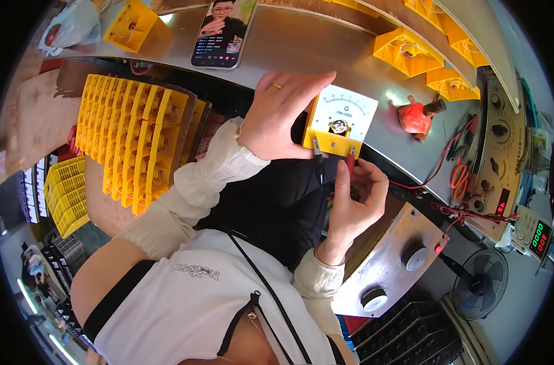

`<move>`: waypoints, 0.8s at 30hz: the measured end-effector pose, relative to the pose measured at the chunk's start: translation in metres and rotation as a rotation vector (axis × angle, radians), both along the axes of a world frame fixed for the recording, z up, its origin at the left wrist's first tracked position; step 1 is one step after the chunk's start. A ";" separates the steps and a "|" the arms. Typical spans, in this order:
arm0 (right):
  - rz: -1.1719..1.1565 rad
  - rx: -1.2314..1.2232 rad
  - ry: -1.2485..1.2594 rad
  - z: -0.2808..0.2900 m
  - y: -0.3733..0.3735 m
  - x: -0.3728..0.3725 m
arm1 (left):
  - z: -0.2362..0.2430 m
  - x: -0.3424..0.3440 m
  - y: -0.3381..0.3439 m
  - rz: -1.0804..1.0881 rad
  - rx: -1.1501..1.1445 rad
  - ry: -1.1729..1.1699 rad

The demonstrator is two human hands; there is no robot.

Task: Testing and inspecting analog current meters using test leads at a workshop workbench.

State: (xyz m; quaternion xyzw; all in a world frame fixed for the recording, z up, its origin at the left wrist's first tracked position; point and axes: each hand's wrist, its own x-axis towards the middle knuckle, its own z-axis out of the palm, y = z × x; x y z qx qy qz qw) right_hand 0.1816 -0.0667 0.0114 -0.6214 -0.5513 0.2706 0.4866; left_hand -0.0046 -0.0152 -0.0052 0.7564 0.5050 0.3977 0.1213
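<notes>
My left hand (277,112) grips a small yellow panel meter (348,109) by its left side, its white scale face turned up toward me. A black clip (319,159) is at the meter's lower left terminal. My right hand (356,207), just below the meter, pinches a red clip (351,159) at the lower right terminal. The clips' tips are small, so their exact grip on the terminals is hard to make out.
Around me are stacked yellow meter housings (131,137), a phone (222,30) on the steel bench (301,42), more housings (404,52), a red tool (417,115), orange scissors (459,179), test instruments (496,146), a metal box (392,261) with knobs and a fan (479,283).
</notes>
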 end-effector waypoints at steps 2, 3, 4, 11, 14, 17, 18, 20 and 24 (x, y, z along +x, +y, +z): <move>0.013 -0.017 -0.003 -0.001 0.001 0.002 | -0.001 0.000 -0.001 0.001 0.012 -0.011; 0.035 -0.004 0.002 -0.001 0.002 0.002 | -0.001 0.001 -0.001 0.013 -0.020 -0.002; 0.039 0.007 0.007 -0.002 0.002 0.002 | 0.000 0.001 -0.001 0.006 0.002 -0.005; 0.011 -0.049 0.008 -0.001 -0.002 0.006 | 0.007 0.003 0.000 0.017 -0.012 0.009; -0.014 -0.088 0.004 -0.001 -0.005 0.006 | 0.005 0.003 -0.001 0.020 -0.031 0.017; -0.024 -0.086 -0.019 -0.001 -0.007 0.006 | 0.001 0.005 -0.004 0.031 -0.025 0.003; -0.013 -0.078 -0.011 0.000 -0.008 0.005 | 0.001 0.005 -0.004 0.040 -0.027 -0.005; 0.004 -0.070 0.034 0.002 -0.008 0.005 | 0.001 0.005 -0.004 0.025 -0.041 -0.013; -0.037 -0.113 0.028 0.003 -0.007 0.002 | 0.007 0.005 -0.003 0.031 0.045 -0.002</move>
